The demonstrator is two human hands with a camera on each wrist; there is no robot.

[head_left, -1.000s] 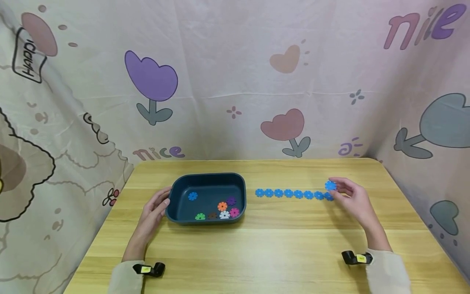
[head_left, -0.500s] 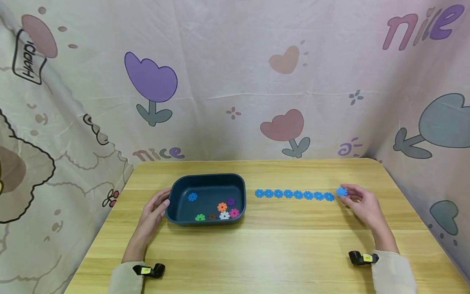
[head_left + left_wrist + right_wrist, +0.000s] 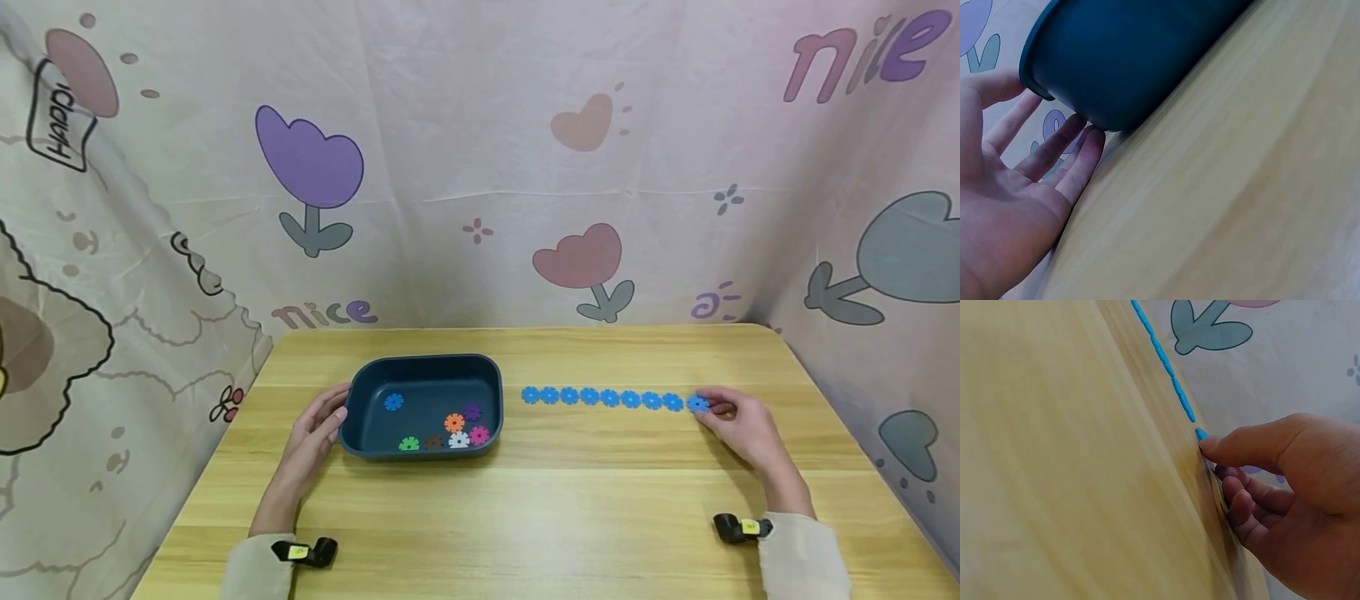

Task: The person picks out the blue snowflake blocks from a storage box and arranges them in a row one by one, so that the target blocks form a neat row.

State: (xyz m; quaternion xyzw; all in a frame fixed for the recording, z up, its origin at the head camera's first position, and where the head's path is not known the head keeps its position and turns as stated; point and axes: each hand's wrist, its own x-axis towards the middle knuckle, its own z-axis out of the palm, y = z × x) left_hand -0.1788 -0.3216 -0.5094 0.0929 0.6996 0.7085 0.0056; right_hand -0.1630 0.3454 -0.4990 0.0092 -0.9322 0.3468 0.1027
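Between thumb and fingers, my right hand (image 3: 738, 421) pinches a blue notched flower disc (image 3: 697, 403), low at the tabletop. Just left of it runs a row of several matching blue discs (image 3: 588, 396), with a small gap visible between the row and the held disc in the right wrist view. My left hand (image 3: 307, 433) holds the left end of a dark teal container (image 3: 420, 454). Its thumb lies at the rim and its fingertips (image 3: 1092, 140) touch the outer wall in the left wrist view.
Inside the container lie loose discs: one blue (image 3: 393, 402), plus orange (image 3: 454, 422), purple (image 3: 472, 412), pink (image 3: 478, 435), white (image 3: 458, 439), brown (image 3: 434, 440) and green (image 3: 408, 443). A printed curtain (image 3: 450, 167) hangs behind the wooden table (image 3: 525, 525).
My right hand has carried the blue disc rightward and down from above the row's right end to the tabletop beside it. The left hand and container have stayed put.
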